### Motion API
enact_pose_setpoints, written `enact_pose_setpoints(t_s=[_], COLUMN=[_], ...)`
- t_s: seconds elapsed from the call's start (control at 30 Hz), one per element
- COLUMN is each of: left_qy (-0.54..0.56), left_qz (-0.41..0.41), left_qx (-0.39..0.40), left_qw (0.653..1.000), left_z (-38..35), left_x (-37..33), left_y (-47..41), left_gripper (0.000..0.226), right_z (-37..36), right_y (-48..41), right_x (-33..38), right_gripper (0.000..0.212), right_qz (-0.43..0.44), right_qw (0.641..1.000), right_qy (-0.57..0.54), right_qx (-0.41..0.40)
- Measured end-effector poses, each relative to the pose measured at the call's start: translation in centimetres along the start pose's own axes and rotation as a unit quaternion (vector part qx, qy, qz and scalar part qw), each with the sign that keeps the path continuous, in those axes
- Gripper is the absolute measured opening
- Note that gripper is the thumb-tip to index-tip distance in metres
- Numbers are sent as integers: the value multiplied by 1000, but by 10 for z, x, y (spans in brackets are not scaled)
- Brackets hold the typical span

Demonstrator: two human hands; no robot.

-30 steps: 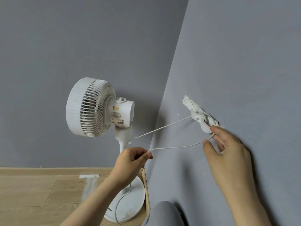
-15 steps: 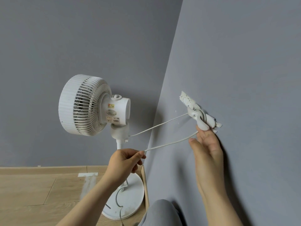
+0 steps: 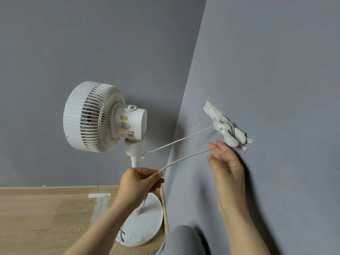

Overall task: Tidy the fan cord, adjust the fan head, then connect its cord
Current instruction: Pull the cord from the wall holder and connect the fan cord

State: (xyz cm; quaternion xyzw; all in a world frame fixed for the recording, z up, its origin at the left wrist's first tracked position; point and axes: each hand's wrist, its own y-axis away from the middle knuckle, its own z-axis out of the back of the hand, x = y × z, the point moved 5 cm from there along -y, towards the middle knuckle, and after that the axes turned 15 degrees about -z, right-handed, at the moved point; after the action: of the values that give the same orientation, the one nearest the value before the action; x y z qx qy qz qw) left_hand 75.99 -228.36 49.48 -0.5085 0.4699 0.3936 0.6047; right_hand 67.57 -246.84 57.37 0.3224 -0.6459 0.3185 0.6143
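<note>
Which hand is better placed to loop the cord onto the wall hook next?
The right hand, probably: it is open just below the wall hook, with its fingers at the cord. The left hand pinches the cord farther away, near the fan.

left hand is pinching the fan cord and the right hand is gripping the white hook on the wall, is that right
Not quite. The right hand is not gripping the wall hook: it is open, fingers straight, just below the hook. The left hand does pinch the fan cord. The head view shows this.
</note>
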Motion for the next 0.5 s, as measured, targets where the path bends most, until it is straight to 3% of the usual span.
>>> enact_pose_setpoints(t_s=[0.13, 0.23, 0.3, 0.4, 0.5], left_qy=[-32, -42, -52, -61, -64], left_qz=[-14, -23, -31, -43, -58], left_qx=[-14, -21, -23, -23, -20], left_qw=[999, 999, 998, 997, 996], left_z=[5, 6, 8, 10, 13], left_x=[4, 4, 3, 3, 1], left_y=[1, 1, 1, 2, 4], left_gripper=[16, 17, 17, 17, 17], right_z=[-10, -25, -34, -52, -63], right_y=[12, 18, 17, 13, 9], right_x=[-2, 9, 17, 22, 18], right_gripper=[24, 18, 20, 27, 28], right_qz=[-14, 26, 79, 159, 151], right_qw=[995, 978, 946, 850, 819], right_qy=[93, 195, 309, 499, 553], right_qx=[29, 70, 60, 47, 41])
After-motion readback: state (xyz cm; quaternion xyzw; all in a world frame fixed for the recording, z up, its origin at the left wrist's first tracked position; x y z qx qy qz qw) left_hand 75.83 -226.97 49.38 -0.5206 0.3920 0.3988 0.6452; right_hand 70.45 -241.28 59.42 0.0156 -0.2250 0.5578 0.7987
